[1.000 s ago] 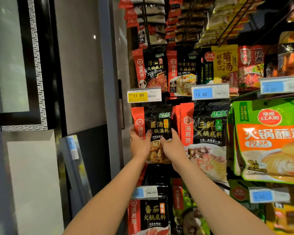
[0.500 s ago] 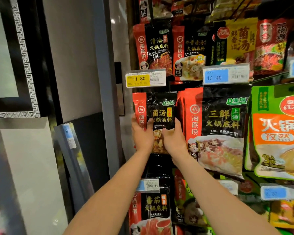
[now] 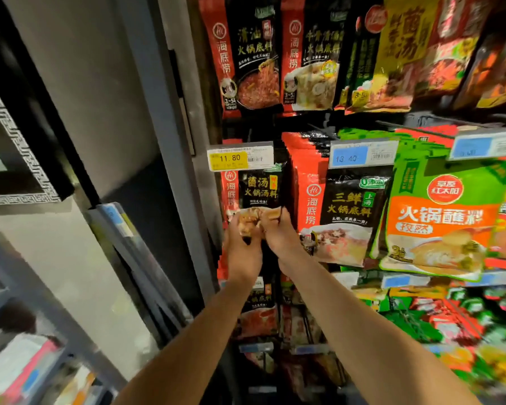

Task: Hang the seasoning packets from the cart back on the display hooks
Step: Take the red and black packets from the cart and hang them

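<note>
At the display rack's left edge, both hands seat a packet on its hook.
Left hand (image 3: 243, 249) and right hand (image 3: 278, 235) pinch the mushroom-soup packet (image 3: 256, 197) by its bottom edge under the yellow price tag (image 3: 240, 156); next, probably let go once it hangs.

You're in a grocery shop aisle: hanging seasoning packets (image 3: 345, 206) crowd the rack, with price tags (image 3: 240, 157) like 11.80 clipped in front.
</note>
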`<move>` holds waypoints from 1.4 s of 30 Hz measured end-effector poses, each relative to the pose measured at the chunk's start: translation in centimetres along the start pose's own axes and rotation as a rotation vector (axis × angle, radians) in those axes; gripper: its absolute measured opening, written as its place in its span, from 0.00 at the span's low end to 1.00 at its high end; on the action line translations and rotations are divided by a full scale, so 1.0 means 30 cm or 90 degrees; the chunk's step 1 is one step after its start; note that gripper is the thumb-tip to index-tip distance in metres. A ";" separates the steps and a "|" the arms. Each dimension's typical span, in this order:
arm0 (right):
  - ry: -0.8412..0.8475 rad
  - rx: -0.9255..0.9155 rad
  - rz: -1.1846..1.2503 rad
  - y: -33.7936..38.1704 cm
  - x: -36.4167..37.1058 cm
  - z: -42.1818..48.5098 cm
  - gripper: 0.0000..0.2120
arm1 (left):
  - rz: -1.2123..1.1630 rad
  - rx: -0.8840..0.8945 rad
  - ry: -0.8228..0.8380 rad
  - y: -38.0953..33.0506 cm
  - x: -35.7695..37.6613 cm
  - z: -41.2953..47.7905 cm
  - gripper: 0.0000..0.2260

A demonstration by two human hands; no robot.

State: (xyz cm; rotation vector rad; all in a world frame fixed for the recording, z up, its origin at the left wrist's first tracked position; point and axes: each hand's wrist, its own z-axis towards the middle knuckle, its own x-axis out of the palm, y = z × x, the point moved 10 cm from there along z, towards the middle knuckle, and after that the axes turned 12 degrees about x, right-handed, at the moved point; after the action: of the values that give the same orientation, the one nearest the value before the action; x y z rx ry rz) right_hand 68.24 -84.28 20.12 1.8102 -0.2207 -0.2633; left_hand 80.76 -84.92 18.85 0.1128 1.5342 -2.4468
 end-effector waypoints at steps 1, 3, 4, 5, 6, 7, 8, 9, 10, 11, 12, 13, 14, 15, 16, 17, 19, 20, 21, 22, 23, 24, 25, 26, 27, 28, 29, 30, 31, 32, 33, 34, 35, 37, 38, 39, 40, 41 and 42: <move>-0.014 0.009 -0.011 -0.005 -0.013 -0.039 0.29 | 0.004 -0.011 0.044 -0.013 0.008 -0.044 0.16; -0.042 0.028 -0.033 -0.016 -0.055 -0.131 0.22 | 0.004 -0.014 0.113 -0.023 0.023 -0.100 0.12; -0.061 0.030 -0.043 -0.024 -0.088 -0.173 0.19 | 0.000 -0.026 0.142 -0.030 0.033 -0.121 0.11; -0.087 0.041 -0.055 -0.039 -0.133 -0.219 0.17 | -0.004 -0.046 0.177 -0.030 0.056 -0.145 0.10; -0.111 0.042 -0.058 -0.055 -0.183 -0.260 0.14 | -0.016 -0.063 0.218 -0.040 0.089 -0.175 0.10; -0.133 0.034 -0.055 -0.072 -0.238 -0.300 0.13 | -0.023 -0.076 0.254 -0.047 0.128 -0.208 0.09; -0.153 0.025 -0.046 -0.098 -0.301 -0.337 0.13 | -0.025 -0.076 0.294 -0.049 0.179 -0.246 0.08; -0.171 0.025 -0.047 -0.127 -0.372 -0.369 0.13 | -0.018 -0.065 0.338 -0.064 0.236 -0.287 0.07; -0.193 0.027 -0.058 -0.160 -0.446 -0.397 0.13 | -0.014 -0.051 0.379 -0.080 0.296 -0.335 0.07; -0.224 0.034 -0.072 -0.198 -0.529 -0.428 0.13 | -0.020 -0.052 0.418 -0.075 0.364 -0.389 0.08; -0.265 0.047 -0.073 -0.249 -0.621 -0.455 0.11 | -0.043 -0.065 0.462 -0.074 0.440 -0.450 0.09; -0.305 0.068 -0.062 -0.306 -0.718 -0.486 0.09 | -0.066 -0.081 0.507 -0.075 0.525 -0.513 0.10; -0.341 0.088 -0.051 -0.363 -0.815 -0.515 0.07 | -0.072 -0.103 0.540 -0.087 0.609 -0.574 0.12; -0.374 0.108 -0.043 -0.425 -0.914 -0.541 0.07 | -0.067 -0.135 0.570 -0.091 0.698 -0.638 0.14; -0.403 0.129 -0.035 -0.487 -1.013 -0.566 0.08 | -0.077 -0.156 0.597 -0.122 0.789 -0.698 0.11; -0.423 0.153 -0.032 -0.547 -1.112 -0.586 0.11 | -0.091 -0.167 0.632 -0.140 0.896 -0.759 0.07; -0.456 0.201 -0.032 -0.666 -1.314 -0.623 0.14 | -0.097 -0.146 0.704 -0.198 1.108 -0.883 0.08; -0.475 0.216 -0.019 -0.715 -1.419 -0.645 0.12 | -0.087 -0.128 0.734 -0.236 1.204 -0.939 0.06; -0.491 0.226 0.003 -0.764 -1.522 -0.671 0.11 | -0.085 -0.122 0.756 -0.266 1.304 -0.998 0.04; -0.507 0.239 0.021 -0.815 -1.624 -0.704 0.10 | -0.083 -0.127 0.785 -0.298 1.398 -1.070 0.04; -0.521 0.257 0.028 -0.855 -1.723 -0.745 0.10 | -0.088 -0.126 0.804 -0.322 1.495 -1.147 0.04; -0.537 0.276 0.034 -0.891 -1.815 -0.793 0.09 | -0.097 -0.126 0.810 -0.353 1.579 -1.212 0.05; -0.550 0.291 0.041 -0.922 -1.898 -0.841 0.08 | -0.109 -0.121 0.808 -0.365 1.663 -1.275 0.06; -0.562 0.308 0.057 -0.960 -1.980 -0.885 0.08 | -0.112 -0.101 0.825 -0.364 1.747 -1.344 0.07; -0.576 0.326 0.072 -0.985 -2.056 -0.933 0.08 | -0.106 -0.073 0.862 -0.341 1.841 -1.430 0.06; -0.595 0.339 0.094 -1.001 -2.127 -0.979 0.08 | -0.098 -0.049 0.898 -0.354 1.915 -1.500 0.06; -0.618 0.349 0.111 -1.017 -2.197 -1.021 0.07 | -0.094 -0.026 0.924 -0.395 1.975 -1.549 0.07; -0.638 0.357 0.135 -1.042 -2.261 -1.057 0.07 | -0.085 0.003 0.944 -0.475 2.013 -1.579 0.09; -0.654 0.368 0.150 -1.060 -2.316 -1.090 0.07 | -0.083 0.025 0.964 -0.554 2.047 -1.611 0.09; -0.675 0.372 0.164 -1.071 -2.365 -1.121 0.08 | -0.087 0.039 0.984 -0.607 2.084 -1.647 0.08; -0.689 0.383 0.174 -1.083 -2.407 -1.149 0.08 | -0.094 0.049 1.005 -0.644 2.127 -1.685 0.07; -0.707 0.387 0.191 -1.089 -2.447 -1.176 0.09 | -0.097 0.057 1.029 -0.678 2.169 -1.719 0.08; -0.719 0.396 0.196 -1.097 -2.478 -1.195 0.10 | -0.099 0.066 1.046 -0.696 2.203 -1.749 0.08; -0.758 0.402 0.223 -1.115 -2.540 -1.233 0.11 | -0.102 0.090 1.097 -0.736 2.263 -1.816 0.09; -0.772 0.407 0.234 -1.119 -2.560 -1.246 0.11 | -0.102 0.113 1.122 -0.753 2.287 -1.847 0.09; -0.785 0.418 0.241 -1.130 -2.580 -1.258 0.11 | -0.108 0.133 1.144 -0.769 2.315 -1.881 0.09; -0.804 0.412 0.249 -1.143 -2.604 -1.270 0.10 | -0.119 0.153 1.163 -0.786 2.345 -1.911 0.09; -0.828 0.411 0.251 -1.151 -2.623 -1.290 0.10 | -0.130 0.155 1.185 -0.802 2.373 -1.943 0.10; -0.852 0.406 0.260 -1.161 -2.642 -1.313 0.09 | -0.135 0.163 1.213 -0.818 2.399 -1.978 0.10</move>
State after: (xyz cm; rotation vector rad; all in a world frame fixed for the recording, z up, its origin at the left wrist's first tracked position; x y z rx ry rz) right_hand 4.45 -16.39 0.92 1.8453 -1.7368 -1.1808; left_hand 1.11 -33.92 -0.09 3.0068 1.4040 -2.3106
